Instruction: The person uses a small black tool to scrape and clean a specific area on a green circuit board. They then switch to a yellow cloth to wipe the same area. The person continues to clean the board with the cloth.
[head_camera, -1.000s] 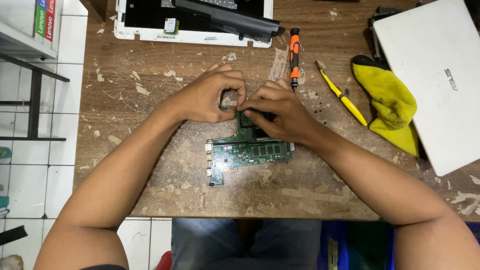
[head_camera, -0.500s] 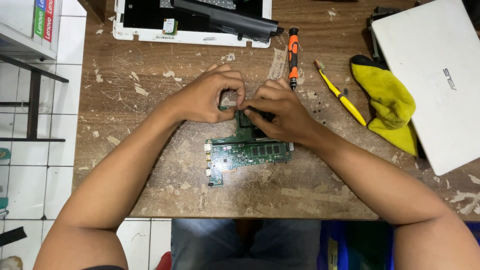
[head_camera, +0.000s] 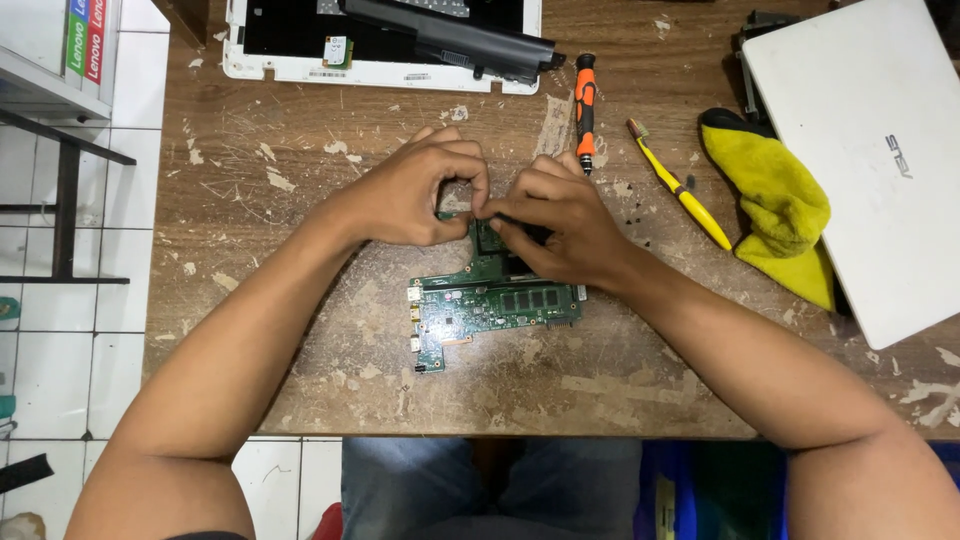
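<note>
Your left hand (head_camera: 415, 195) and right hand (head_camera: 560, 220) meet at the frame's center, fingers pinched on the top edge of the green laptop motherboard (head_camera: 490, 305), which lies flat on the scarred wooden table (head_camera: 300, 120). Your knuckles hide whatever small part you grip. At the upper edge, the open white laptop base (head_camera: 300, 65) is cut off.

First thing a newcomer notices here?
Both hands, left hand and right hand, pinch at the top edge of a green circuit board lying mid-table. To the right, a yellow cloth lies beside a closed white laptop; an orange screwdriver and an opened laptop base lie behind.
</note>
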